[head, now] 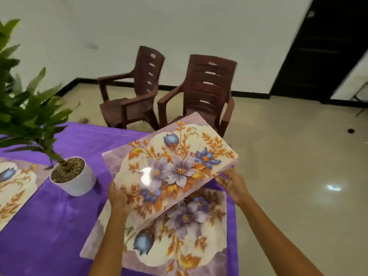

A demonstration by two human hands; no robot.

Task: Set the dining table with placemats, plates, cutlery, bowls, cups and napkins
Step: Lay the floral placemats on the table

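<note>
Placemats number three on the purple table [59, 226]: one floral placemat [171, 168] held tilted in the air, left hand [117, 198] gripping its near edge, right hand [232, 184] pinching its right edge; a second mat [179, 236] lies directly beneath both hands; a third mat [14, 188] lies far left. One potted plant [72, 176] stands just left of the left hand; two brown chairs [207, 92] wait beyond.

We hold a floral placemat [169, 168] tilted above the purple table [49, 226], our left hand [117, 198] gripping its near-left edge and our right hand [232, 183] under its right edge. A second placemat [179, 236] lies beneath, a third [14, 188] far left beside a potted plant [71, 176]. Two brown chairs [207, 92] stand beyond.
</note>
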